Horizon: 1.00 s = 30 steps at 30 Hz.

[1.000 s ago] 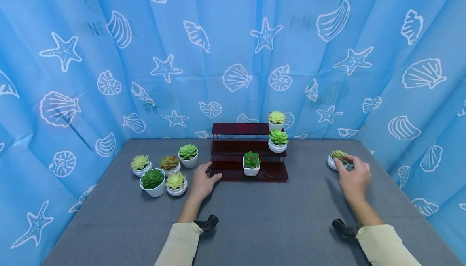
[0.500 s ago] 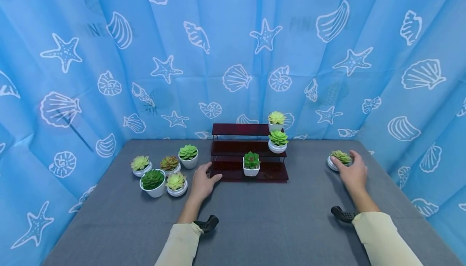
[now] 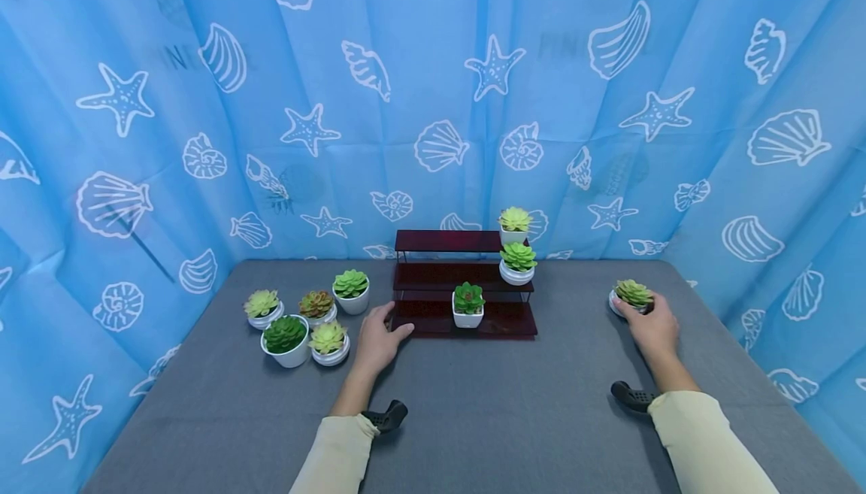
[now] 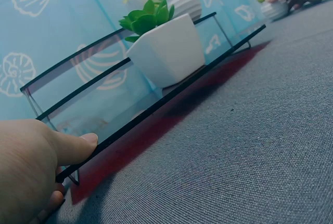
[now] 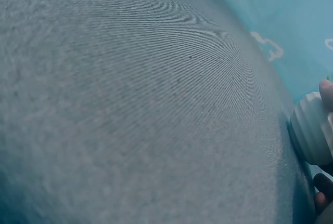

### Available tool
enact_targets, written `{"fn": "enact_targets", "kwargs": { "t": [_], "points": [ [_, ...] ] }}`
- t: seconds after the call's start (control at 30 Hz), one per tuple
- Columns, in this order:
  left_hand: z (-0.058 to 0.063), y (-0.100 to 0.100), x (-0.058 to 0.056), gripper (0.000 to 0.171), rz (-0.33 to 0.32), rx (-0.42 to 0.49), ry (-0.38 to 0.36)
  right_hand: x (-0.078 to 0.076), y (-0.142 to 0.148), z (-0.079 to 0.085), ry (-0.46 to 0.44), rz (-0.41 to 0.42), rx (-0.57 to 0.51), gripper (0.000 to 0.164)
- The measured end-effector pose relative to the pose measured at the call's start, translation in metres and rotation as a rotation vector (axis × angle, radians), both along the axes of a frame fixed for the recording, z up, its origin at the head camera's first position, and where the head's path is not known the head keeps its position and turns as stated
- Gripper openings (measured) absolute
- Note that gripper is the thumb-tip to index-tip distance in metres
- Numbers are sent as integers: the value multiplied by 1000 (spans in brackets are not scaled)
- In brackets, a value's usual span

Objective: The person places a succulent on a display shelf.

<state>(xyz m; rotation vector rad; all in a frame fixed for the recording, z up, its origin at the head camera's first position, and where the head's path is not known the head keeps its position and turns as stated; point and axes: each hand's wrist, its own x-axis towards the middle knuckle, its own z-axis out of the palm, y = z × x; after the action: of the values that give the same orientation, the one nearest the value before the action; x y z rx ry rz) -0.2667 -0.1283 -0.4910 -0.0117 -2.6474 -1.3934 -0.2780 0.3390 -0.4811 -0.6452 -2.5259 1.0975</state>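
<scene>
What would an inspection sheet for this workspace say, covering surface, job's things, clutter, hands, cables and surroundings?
Surface: grey cloth, faintly creased.
Job's things: three-tier rack; top plant and middle plant near its right end, bottom plant nearer the middle; five plants grouped on the cloth to its left; right plant apart, well to its right.
Clutter: nothing seen.
Hands: left hand grips the rack's lower left corner; right hand holds the right plant by its pot.
Cables: nothing seen.
Surroundings: blue curtain with white shells and starfish.
</scene>
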Motion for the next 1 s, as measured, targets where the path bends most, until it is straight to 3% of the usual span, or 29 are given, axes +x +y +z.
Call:
{"fn": "enact_targets", "kwargs": {
  "t": [1.0],
  "points": [
    [0, -1, -1, 59, -10, -4, -8, 12, -34, 1, 6, 51, 10, 74]
  ]
}}
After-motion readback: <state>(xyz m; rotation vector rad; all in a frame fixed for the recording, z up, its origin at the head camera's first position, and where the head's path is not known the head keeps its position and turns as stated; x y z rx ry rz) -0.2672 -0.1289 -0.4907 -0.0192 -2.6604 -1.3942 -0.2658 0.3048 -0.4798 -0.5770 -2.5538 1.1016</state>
